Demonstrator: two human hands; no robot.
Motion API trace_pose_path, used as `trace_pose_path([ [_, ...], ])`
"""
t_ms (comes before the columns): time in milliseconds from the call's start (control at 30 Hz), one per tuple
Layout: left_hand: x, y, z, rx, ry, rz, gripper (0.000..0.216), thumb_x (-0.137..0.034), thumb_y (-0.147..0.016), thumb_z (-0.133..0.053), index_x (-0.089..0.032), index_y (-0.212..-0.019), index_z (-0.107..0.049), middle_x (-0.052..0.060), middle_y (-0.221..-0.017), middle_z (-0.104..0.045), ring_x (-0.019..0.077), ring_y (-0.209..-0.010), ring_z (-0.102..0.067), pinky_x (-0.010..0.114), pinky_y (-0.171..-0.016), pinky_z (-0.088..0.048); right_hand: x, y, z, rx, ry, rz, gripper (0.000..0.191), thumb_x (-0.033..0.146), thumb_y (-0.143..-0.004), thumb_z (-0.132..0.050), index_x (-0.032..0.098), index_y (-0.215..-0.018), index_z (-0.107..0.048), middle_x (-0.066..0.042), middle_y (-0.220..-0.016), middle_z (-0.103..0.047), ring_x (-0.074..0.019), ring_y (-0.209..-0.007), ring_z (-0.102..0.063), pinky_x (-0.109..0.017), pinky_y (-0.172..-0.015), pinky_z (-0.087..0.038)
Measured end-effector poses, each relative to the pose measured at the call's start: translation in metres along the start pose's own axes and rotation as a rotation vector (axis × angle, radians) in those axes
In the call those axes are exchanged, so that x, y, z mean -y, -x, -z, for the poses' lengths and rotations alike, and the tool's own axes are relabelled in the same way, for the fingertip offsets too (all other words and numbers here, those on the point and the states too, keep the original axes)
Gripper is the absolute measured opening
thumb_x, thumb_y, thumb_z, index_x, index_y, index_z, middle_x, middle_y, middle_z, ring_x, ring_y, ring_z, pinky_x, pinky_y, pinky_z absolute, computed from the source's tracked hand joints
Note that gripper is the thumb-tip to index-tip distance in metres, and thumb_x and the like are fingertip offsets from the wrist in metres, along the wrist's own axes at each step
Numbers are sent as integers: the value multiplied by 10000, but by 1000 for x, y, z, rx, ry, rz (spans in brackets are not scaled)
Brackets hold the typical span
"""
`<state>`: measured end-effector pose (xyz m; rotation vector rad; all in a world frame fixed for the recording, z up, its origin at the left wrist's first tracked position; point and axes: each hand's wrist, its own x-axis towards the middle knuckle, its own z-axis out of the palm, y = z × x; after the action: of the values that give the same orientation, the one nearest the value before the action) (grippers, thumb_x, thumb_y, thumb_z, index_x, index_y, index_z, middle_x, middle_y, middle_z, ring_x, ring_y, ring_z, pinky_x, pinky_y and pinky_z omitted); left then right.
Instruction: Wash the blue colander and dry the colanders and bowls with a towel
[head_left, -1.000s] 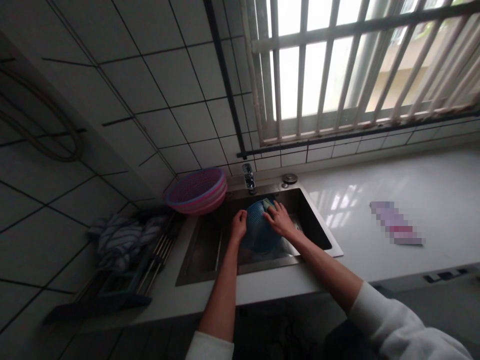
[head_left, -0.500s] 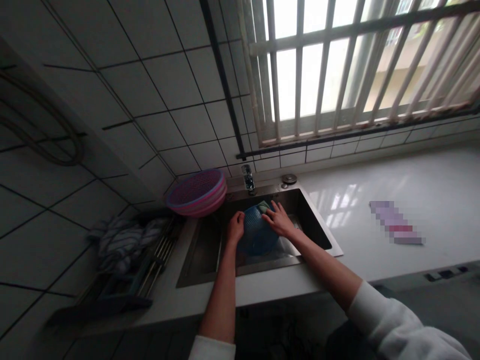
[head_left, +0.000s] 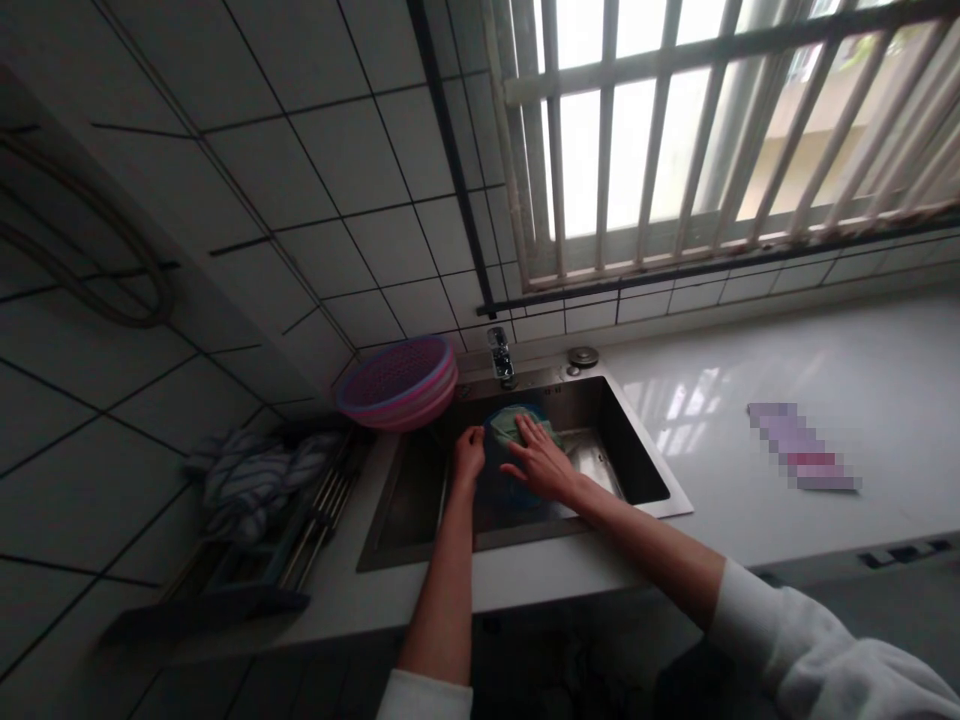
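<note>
Over the sink a blue basket (head_left: 517, 490) is tilted, its lower part dark and hard to make out. My left hand (head_left: 469, 455) is closed at the basket's left rim, thumb and fingers pinched together. Spread across the basket's upper side is a green cloth (head_left: 508, 424). My right hand (head_left: 544, 462) lies on this cloth with fingers stretched out and apart, pressing it against the basket. The metal sink (head_left: 637, 465) surrounds the basket, and its faucet (head_left: 500, 355) stands just behind.
Pink and blue plastic baskets (head_left: 397, 385) lean stacked at the sink's back left corner. A drain stopper (head_left: 583, 357) lies behind the sink. On the left, a striped cloth (head_left: 251, 480) rests by a metal rack (head_left: 322, 520). A blurred purple item (head_left: 799, 440) lies on the white counter (head_left: 720, 470).
The green cloth has spread out from a small bunch and now covers more of the basket. My right hand has moved slightly left and down onto it. The basket has tipped.
</note>
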<state>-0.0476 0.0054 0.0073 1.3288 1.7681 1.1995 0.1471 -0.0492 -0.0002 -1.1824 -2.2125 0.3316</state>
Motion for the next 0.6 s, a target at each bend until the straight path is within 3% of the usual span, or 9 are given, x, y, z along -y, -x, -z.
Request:
trace_pose_path([
  [200, 0, 2, -6, 52, 62, 115, 417, -550, -862, -625, -160, -850, -769, 78, -858, -774, 232, -809, -704, 331, -768, -544, -56, -8, 7, -40, -181, -349, 567, 580, -1095, -419, 189, -1433, -653, -181, -1651, -473, -320, -1572, -408, -532, -1289, -339],
  [267, -2, 4, -5, 79, 45, 151, 428, -545, -875, -585, -161, -821, -766, 74, -797, -754, 235, -750, -697, 336, -717, -541, -65, -9, 11, -39, -198, -396, 594, 593, -1093, -408, 171, -1435, -649, -199, -1608, -516, -323, -1523, -478, -514, -1268, -378],
  [400, -9, 3, 4, 47, -52, 155, 314, -378, -904, -543, -181, -750, -733, 109, -826, -754, 278, -843, -715, 370, -799, -538, -51, -6, 11, -27, -161, -259, 597, 606, -1077, -459, 184, -1463, -634, -190, -1642, -472, -323, -1540, -452, -505, -1271, -382],
  [500, -14, 0, 14, -31, -128, 112, 246, -255, -892, -526, -214, -913, -768, 105, -1034, -788, 282, -1038, -711, 354, -917, -507, -23, -3, 5, 1, -89, -91, 589, 605, -1052, -533, 190, -1456, -642, -190, -1705, -380, -345, -1597, -355, -523, -1297, -335],
  [600, -15, -2, 18, -50, -203, 125, 309, -295, -932, -485, -221, -948, -784, 100, -1012, -798, 292, -1015, -711, 356, -888, -508, -1, -1, 4, 18, -26, 63, 605, 637, -999, -622, 224, -1441, -650, -167, -1749, -304, -373, -1631, -266, -573, -1307, -290],
])
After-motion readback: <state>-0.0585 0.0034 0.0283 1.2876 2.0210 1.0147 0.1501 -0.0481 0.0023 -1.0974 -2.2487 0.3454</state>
